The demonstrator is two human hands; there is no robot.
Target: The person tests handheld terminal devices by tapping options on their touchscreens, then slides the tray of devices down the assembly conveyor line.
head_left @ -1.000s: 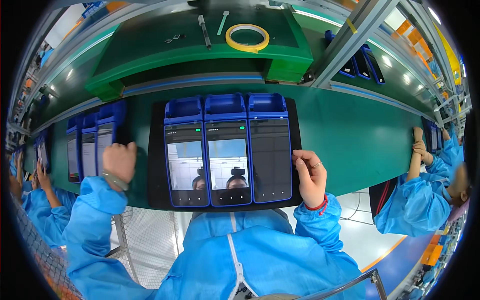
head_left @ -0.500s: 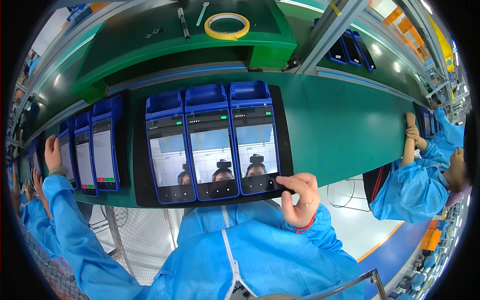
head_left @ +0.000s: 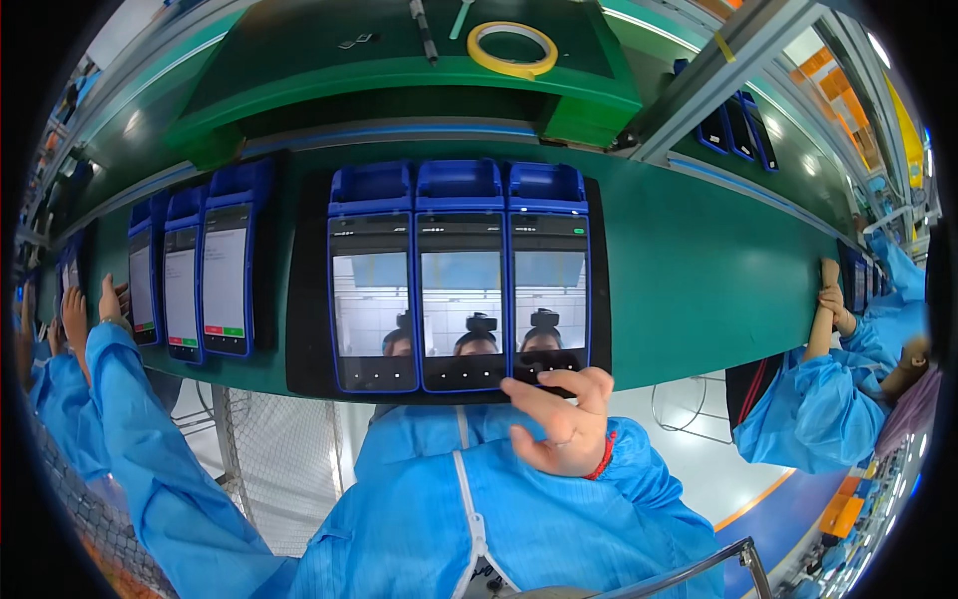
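Note:
Three blue handheld terminals [head_left: 460, 285] lie side by side on a black tray [head_left: 304, 299] on the green belt, their screens lit and mirroring the view. My right hand [head_left: 562, 423] hovers at the tray's near edge, fingers spread, index fingertip on the bottom of the right-hand terminal [head_left: 548, 280]. It holds nothing. My left arm stretches far to the left. My left hand [head_left: 111, 299] rests at the left edge of a second tray with three more blue terminals [head_left: 192, 278]. Its grip is too small to make out.
A raised green shelf [head_left: 419, 70] behind the belt carries a roll of yellow tape [head_left: 512, 48] and small tools. Another person's hands [head_left: 70, 311] work at my far left. A co-worker in blue [head_left: 833, 389] reaches onto the belt at the right. More terminals [head_left: 733, 125] lie at the back right.
My right hand slid from the tray's right edge to the bottom of the right-hand terminal. My left hand left the centre tray and reached out to the tray on the left.

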